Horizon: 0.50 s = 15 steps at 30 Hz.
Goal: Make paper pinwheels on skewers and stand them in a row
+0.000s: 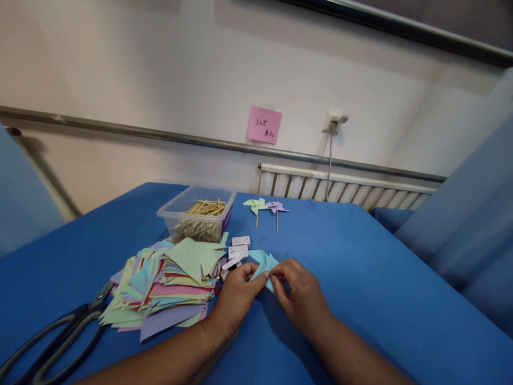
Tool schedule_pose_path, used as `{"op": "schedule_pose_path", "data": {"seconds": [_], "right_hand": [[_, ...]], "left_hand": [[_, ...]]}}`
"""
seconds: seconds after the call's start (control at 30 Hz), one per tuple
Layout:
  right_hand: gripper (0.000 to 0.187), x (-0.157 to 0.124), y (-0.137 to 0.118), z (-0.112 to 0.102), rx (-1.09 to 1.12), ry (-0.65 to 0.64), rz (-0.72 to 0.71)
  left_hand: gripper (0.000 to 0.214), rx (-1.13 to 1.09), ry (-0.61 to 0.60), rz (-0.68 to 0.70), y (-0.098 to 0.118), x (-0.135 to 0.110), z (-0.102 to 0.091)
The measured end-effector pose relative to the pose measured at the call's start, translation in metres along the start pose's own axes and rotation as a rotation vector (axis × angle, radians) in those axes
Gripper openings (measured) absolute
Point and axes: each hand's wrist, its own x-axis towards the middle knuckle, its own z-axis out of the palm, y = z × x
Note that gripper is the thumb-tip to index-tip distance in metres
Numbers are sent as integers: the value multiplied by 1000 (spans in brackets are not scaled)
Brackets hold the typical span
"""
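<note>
Both hands meet low over the blue desk (380, 278), pinching one light blue paper piece (265, 265) between them. The left hand (236, 294) has its thumb and fingertips closed on the paper's near edge, and the right hand (302, 297) nips the same piece from the other side, so the paper is kept lifted and taut, as it seems, for folding. Just left of the left hand lies a loose heap of coloured paper triangles (168, 289), close enough to reach, with black scissors (56, 342) further left. A few small white boxes (238, 251) sit just beyond the hands. Past those stands a clear tub of wooden sticks (198, 214), and to its right two finished pinwheels (266, 206) lie set aside, well apart from the hands
</note>
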Motion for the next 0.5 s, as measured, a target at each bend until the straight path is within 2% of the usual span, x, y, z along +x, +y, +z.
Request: {"op": "schedule_pose_path", "data": {"seconds": [0.2, 0.37, 0.5], "right_hand": [[17, -1, 2, 3, 39, 29, 1], [14, -2, 5, 6, 130, 81, 126], [13, -1, 4, 3, 195, 118, 138]], "left_hand": [[20, 11, 9, 48, 0, 0, 0], [21, 29, 30, 50, -2, 1, 0], [21, 100, 48, 87, -1, 2, -2]]}}
